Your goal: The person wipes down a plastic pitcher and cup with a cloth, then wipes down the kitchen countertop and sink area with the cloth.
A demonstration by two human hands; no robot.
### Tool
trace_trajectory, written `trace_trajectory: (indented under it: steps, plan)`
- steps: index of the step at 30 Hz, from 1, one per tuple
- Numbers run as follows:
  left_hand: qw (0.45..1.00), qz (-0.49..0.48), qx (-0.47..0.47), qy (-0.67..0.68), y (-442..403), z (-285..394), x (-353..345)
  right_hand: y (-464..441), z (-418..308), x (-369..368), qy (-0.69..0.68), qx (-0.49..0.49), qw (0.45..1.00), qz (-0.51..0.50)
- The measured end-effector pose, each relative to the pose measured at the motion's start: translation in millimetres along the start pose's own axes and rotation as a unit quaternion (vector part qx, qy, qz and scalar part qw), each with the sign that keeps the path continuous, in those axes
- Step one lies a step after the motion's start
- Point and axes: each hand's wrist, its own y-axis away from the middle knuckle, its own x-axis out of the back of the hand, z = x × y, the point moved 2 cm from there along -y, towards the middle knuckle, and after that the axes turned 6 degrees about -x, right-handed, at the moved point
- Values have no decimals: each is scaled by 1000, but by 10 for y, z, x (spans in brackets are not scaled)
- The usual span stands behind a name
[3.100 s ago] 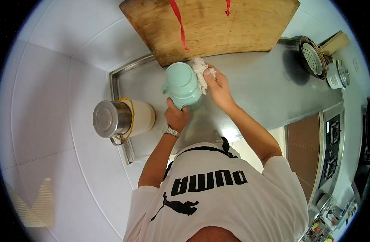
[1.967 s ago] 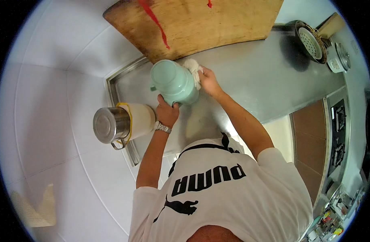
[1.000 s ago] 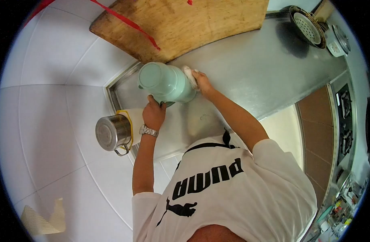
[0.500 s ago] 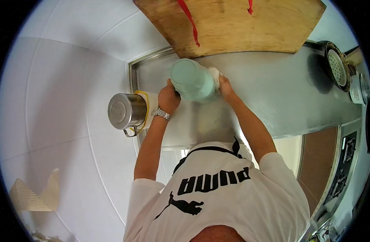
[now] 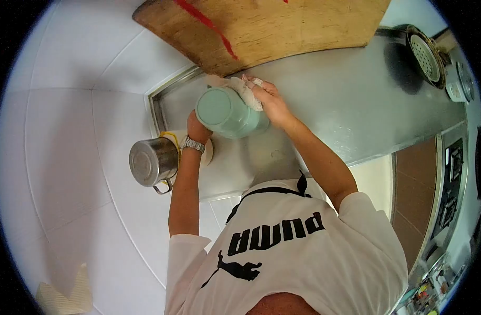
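Observation:
A pale green jug-like container (image 5: 235,118) is above the metal counter, its round end facing up toward the camera. My left hand (image 5: 198,127), with a metal watch on the wrist, grips its left side; the fingertips are partly hidden behind it. On the container's upper right side, my right hand (image 5: 266,97) presses a whitish cloth (image 5: 244,90), its fingers closed on the fabric. Left of my left hand, a steel pot (image 5: 152,161) with a handle sits on top of a cream container (image 5: 207,153) with a yellow rim.
A large wooden board (image 5: 282,29) with red ribbon leans at the back of the steel counter (image 5: 345,105). At the right are a pan with a perforated insert (image 5: 425,59), a lidded white appliance (image 5: 457,84) and a gas stove (image 5: 450,184).
The green container has turned in my left hand, which has shifted from its lower side to its left side. The cloth and my right hand have moved from its right side to the upper edge.

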Motion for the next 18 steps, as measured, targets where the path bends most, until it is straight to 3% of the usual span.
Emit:
trace_trajectory:
  steps: [3,5,6,8,9,11,15,18]
  plan:
    - [999,-25,22,35,66,-95,-142,-84,363,206,0,32,999,19]
    - [997,-1,25,73,90,-129,-177,-175,774,439,25,-75,993,89]
    - [993,26,32,108,95,-147,-186,-278,1159,645,23,-72,992,96]
    - [991,41,28,127,93,-172,-159,-413,1862,1071,248,-90,952,154]
    - [992,38,17,119,78,-169,-135,-355,1814,1102,246,-90,952,159]
    - [995,26,-10,94,47,-175,-94,-263,1773,1119,189,-206,952,122]
    - [997,5,-65,45,-2,-159,23,-158,1420,970,141,-196,962,129]
    - [996,-17,-88,6,10,-131,160,-123,1355,984,109,-255,945,172]
